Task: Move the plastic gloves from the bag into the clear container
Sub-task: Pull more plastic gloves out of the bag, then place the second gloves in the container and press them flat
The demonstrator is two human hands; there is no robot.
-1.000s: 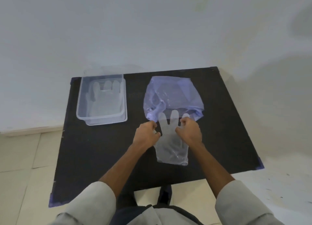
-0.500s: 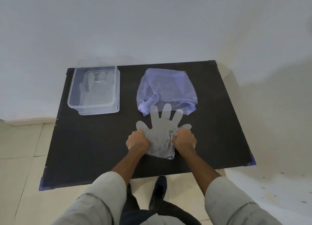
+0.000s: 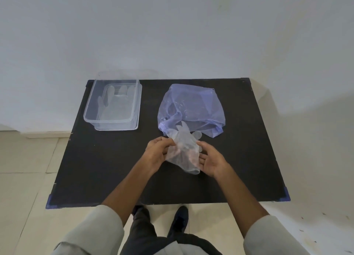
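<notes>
A crumpled clear plastic glove (image 3: 183,149) is lifted a little off the black table, just in front of the blue plastic bag (image 3: 191,109). My left hand (image 3: 158,151) pinches the glove's left side. My right hand (image 3: 210,160) holds its right edge with the palm turned up and fingers loosely curled. The clear container (image 3: 113,105) stands at the table's far left with at least one glove (image 3: 115,105) lying flat inside. The bag's mouth faces me and looks slack; what it still holds is hard to tell.
The black table (image 3: 107,168) stands against a white wall, with blue tape at its corners. Tiled floor lies to the left and in front, where my legs and shoes show below the table's near edge.
The glove lay flat and spread on the table with both hands on its cuff; now it is bunched up and raised between my hands. The camera view has shifted.
</notes>
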